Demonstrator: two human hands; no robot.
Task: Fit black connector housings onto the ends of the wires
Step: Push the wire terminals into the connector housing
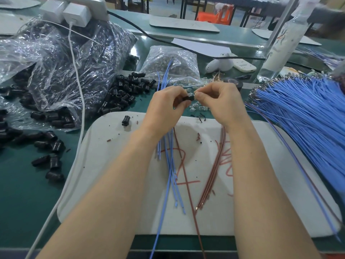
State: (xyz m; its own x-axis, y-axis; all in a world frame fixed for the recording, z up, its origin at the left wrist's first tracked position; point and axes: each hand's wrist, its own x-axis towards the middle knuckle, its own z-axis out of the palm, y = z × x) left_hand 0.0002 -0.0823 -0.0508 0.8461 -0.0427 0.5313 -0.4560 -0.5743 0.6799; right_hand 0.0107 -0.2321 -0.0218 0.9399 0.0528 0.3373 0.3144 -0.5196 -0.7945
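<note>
Left grip [168, 106]: clenched on the housing [188, 98], thumb and forefinger round its body. Blue wires [169, 165] passed through the same hand, up beyond it and down over the board [112, 165].
Right grip [222, 103]: fingers curled, tips pinched against the housing's right end. I could not tell whether a wire end lay between them. Brown wires [214, 165] trailed from under it toward me.
Housing position: in the air between both grips, above the board's far edge.
Axis: long axis lay left to right, level.
Nearer hand: both touched it; the left carried it.
Next move, my judgement: a push from the right along that axis, left grip steady.
Stock: loose housings [121, 94] on the counter [28, 193], left of my left grip.
</note>
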